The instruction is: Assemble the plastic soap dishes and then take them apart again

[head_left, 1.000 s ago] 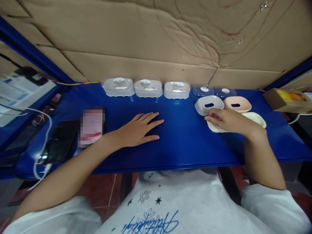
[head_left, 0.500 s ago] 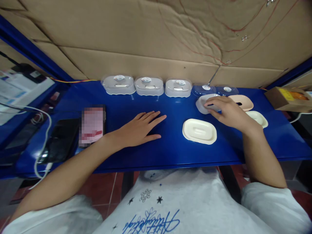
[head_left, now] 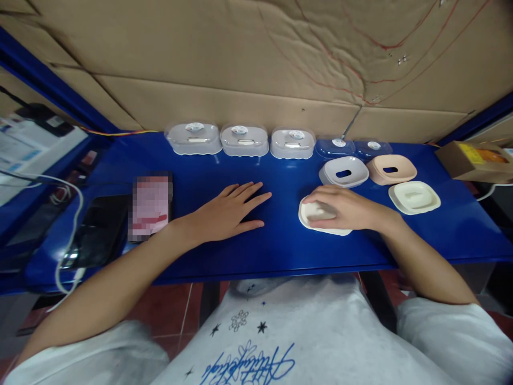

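Observation:
My left hand [head_left: 232,213] lies flat and open on the blue table, fingers spread, holding nothing. Over a cream oval base [head_left: 306,209] with rounded corners reaches my right hand [head_left: 344,208]. Its thumb and fingers are apart above the hollow of this base; whether they touch it I cannot tell. The hand hides the base's right part. Just behind stands a pale grey oval ring [head_left: 326,174] with a hole through it. Beside that ring sits a peach one [head_left: 377,172] of like shape, and in front of it a second cream base [head_left: 414,200].
Along the back stand three grey boxes with clear lids [head_left: 245,144] and two clear domed lids [head_left: 336,148]. On the left lie a phone with a blurred screen [head_left: 150,206], a dark device [head_left: 100,230] and a white cable [head_left: 82,208]. A cardboard box [head_left: 457,163] stands at right.
My right hand has left the pale grey ring and come forward and left, over the cream base. The grey ring now stands uncovered. My left hand has stayed in place.

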Tool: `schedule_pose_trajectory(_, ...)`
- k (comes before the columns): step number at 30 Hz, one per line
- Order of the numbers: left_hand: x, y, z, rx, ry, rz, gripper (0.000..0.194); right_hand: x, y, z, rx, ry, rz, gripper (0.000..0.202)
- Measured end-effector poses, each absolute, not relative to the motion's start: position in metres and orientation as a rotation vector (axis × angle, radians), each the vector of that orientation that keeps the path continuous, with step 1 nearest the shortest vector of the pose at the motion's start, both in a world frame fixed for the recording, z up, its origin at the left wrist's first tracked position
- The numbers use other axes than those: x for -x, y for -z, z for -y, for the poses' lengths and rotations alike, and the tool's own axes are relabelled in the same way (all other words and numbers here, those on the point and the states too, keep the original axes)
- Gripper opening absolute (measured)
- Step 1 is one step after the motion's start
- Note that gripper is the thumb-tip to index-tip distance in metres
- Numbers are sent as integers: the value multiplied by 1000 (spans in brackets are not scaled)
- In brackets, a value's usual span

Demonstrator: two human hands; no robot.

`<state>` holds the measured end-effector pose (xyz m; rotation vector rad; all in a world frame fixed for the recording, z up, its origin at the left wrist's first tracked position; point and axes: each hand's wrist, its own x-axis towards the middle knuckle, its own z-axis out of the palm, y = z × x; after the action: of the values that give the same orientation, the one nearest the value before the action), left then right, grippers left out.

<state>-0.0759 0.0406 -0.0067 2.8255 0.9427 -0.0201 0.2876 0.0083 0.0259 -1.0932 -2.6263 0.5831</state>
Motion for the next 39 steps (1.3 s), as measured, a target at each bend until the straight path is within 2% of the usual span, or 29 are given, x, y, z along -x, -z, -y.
schedule_pose_trajectory(6,74,0,-41,-2828,-92,-845,72,-280,-24,-7,899,-756,2477,35)
schedule_pose_trajectory(10,69,-5,-36,-2859,-142,-705,57,-309,-37,-18,1228,-378,2392,39)
schedule_pose_trajectory(13,67,-7,-32,-2881,-134,-681,57,-339,-38,-33,1506,-82,2367,46)
schedule_pose_trajectory(15,66,-7,-32,-2899,-117,-690,57,-355,-31,-42,1605,-26,2390,50)
schedule_pose_trajectory(21,66,-4,-34,-2945,-98,-716,58,-360,-11,-46,1663,-91,2487,65)
schedule_pose_trajectory(25,61,0,-34,-2989,-60,-663,62,-346,-25,-32,1609,-273,2491,65)
schedule_pose_trajectory(28,57,1,-34,-3030,-38,-624,62,-339,-37,-25,1627,-209,2476,61)
schedule_pose_trajectory(32,58,-1,-35,-3029,-105,-647,44,-342,-33,-26,1782,-197,2501,69)
schedule_pose_trajectory(36,62,-5,-34,-3014,-191,-639,18,-353,-22,-31,1874,-332,2555,98)
schedule_pose_trajectory(39,65,-7,-33,-2988,-177,-640,21,-356,-22,-30,1787,-358,2586,96)
